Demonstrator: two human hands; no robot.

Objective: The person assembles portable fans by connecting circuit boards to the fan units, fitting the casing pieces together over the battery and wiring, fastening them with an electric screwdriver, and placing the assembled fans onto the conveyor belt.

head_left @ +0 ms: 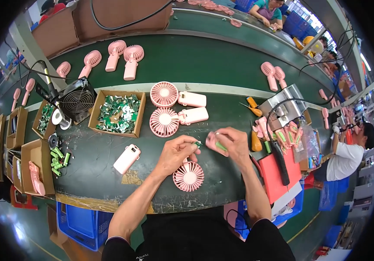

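Observation:
My left hand (176, 155) pinches a small green circuit board (197, 143) between thumb and fingertips. Just to its right, my right hand (235, 145) grips a pink fan handle part (214, 142), smeared by motion, with a green piece like a battery cell in it. Below my left hand lies a round pink fan head (188, 177), its upper end partly covered by the fingers. A pink handle cover (127, 159) rests by itself to the left. Farther back, two pink fans (164, 94) (164, 122) lie side by side with their handles pointing right.
Left stand a box of circuit boards (140, 122), loose green battery cells (57, 164), a solder spool (61, 119) and a black fume fan (77, 101). Right are orange-handled screwdrivers (255, 141), pink parts (289, 135) and a black-handled tool (279, 163). Beyond, a green conveyor (204, 61) carries fans.

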